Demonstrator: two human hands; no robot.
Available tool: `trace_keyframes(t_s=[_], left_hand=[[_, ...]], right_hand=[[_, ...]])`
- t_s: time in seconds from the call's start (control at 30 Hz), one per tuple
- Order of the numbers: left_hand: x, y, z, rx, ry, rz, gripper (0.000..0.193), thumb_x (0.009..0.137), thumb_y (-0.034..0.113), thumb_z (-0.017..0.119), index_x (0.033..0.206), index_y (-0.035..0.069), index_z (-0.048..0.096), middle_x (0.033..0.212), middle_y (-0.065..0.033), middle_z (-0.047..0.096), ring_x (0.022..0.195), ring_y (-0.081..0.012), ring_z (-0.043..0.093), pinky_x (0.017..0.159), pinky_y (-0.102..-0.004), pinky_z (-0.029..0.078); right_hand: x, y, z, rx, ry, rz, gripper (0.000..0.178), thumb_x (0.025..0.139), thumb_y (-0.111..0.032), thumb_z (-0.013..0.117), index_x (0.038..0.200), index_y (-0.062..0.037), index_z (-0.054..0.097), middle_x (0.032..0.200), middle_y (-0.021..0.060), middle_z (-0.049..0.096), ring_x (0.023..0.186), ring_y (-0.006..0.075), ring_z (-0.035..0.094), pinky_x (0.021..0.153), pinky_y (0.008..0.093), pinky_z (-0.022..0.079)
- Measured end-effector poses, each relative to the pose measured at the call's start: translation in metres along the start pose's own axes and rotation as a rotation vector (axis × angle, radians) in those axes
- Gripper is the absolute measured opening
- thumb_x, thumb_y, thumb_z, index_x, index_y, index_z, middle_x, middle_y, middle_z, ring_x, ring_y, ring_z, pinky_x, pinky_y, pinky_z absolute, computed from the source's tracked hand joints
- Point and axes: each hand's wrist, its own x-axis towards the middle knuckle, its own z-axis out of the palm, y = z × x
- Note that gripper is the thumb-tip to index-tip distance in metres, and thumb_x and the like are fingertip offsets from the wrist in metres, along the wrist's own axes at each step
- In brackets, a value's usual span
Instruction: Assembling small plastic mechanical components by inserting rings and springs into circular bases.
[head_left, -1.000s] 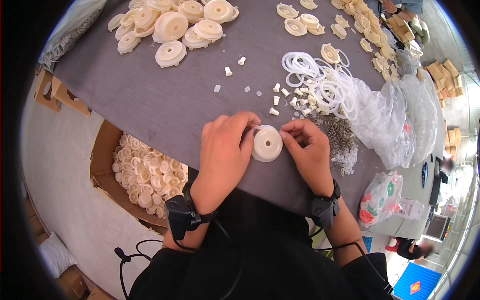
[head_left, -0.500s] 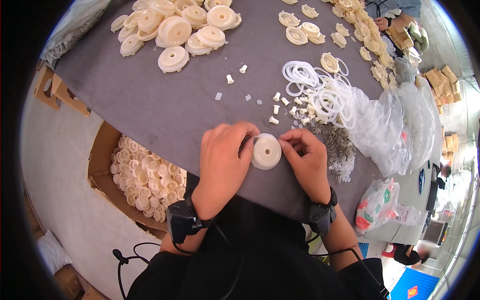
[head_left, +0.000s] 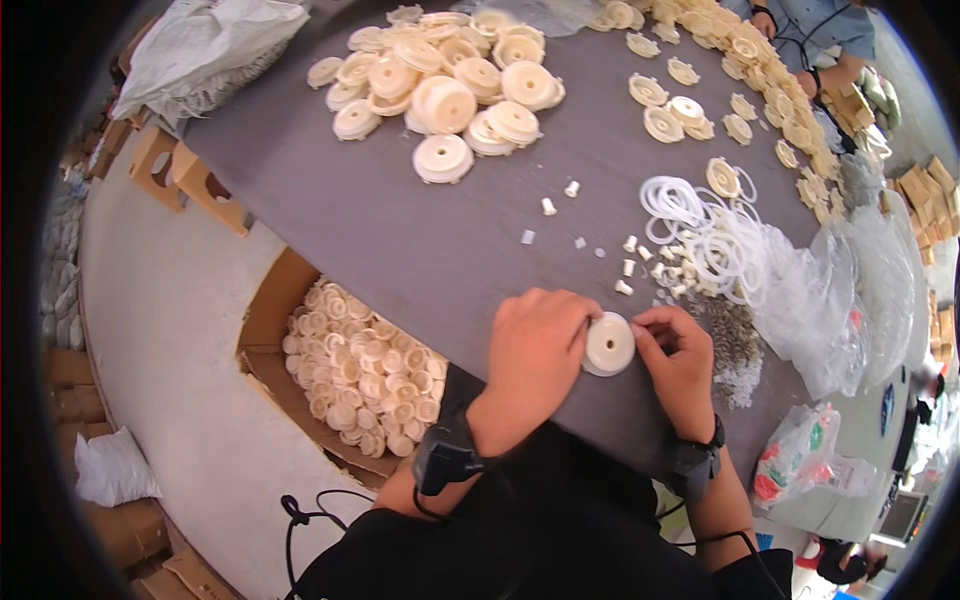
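A round cream plastic disc [head_left: 609, 345] with a hole at its centre lies at the near edge of the grey table, a translucent rim showing around it. My left hand [head_left: 540, 345] pinches its left side, fingers curled and thumb hidden behind the edge. On the opposite side, my right hand [head_left: 682, 358] grips the rim between thumb and forefinger. Just beyond the hands are small white plugs [head_left: 629, 268], translucent rings [head_left: 672, 205] in a loose heap, and a pile of small metal springs [head_left: 735, 325].
Stacked cream discs [head_left: 443, 105] occupy the far left of the table, with flat cream parts [head_left: 663, 124] farther right. A cardboard box [head_left: 262, 335] of cream caps stands below the left edge. Clear plastic bags [head_left: 870, 290] lie at right; a co-worker's arm [head_left: 835, 75] shows beyond.
The whole view has swung, so table, hands and piles appear farther right and lower. Both hands stay at the disc's rim.
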Motion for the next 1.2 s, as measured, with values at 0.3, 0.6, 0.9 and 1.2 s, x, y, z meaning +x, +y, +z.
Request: trace_keyframes(t_s=[0.3,0.6,0.9,1.2], left_hand=[[-0.002,-0.002,0.002,0.027,0.029,0.053,0.014,0.076,0.004,0.062,0.087,0.012,0.064,0.085,-0.0007,0.065,0.083,-0.0236,0.058,0.071,-0.0374,0.04],[-0.01,-0.005,0.002,0.079,0.026,0.108,0.017,0.077,0.005,0.063,0.093,0.011,0.064,0.094,0.0,0.064,0.088,-0.0227,0.057,0.075,-0.0371,0.04],[-0.013,0.0,-0.015,0.142,-0.118,0.191,0.056,0.07,0.025,0.078,0.119,0.007,0.057,0.118,-0.0107,0.057,0.105,-0.0289,0.055,0.091,-0.0378,0.039],[0.149,-0.05,-0.067,0.34,0.445,0.102,0.059,0.074,0.029,0.075,0.122,0.001,0.053,0.12,-0.0188,0.055,0.11,-0.0334,0.054,0.09,-0.0392,0.044]], right_hand=[[-0.002,0.0,-0.004,-0.051,-0.056,-0.08,0.013,0.082,0.001,0.064,0.095,-0.0005,0.065,0.084,0.0049,0.064,0.074,0.0101,0.058,0.065,0.023,0.044],[-0.007,-0.005,-0.009,-0.054,-0.142,-0.121,0.018,0.079,0.004,0.062,0.097,0.0007,0.063,0.088,0.0063,0.062,0.077,0.0132,0.057,0.07,0.025,0.044],[-0.01,0.001,0.0,-0.082,-0.06,-0.269,0.019,0.079,-0.001,0.064,0.098,-0.0004,0.062,0.086,0.0073,0.063,0.078,0.0157,0.057,0.07,0.0277,0.044],[-0.011,0.008,-0.007,0.004,-0.053,-0.272,0.019,0.08,-0.001,0.063,0.099,-0.001,0.063,0.086,0.0078,0.063,0.073,0.0159,0.058,0.068,0.0271,0.045]])
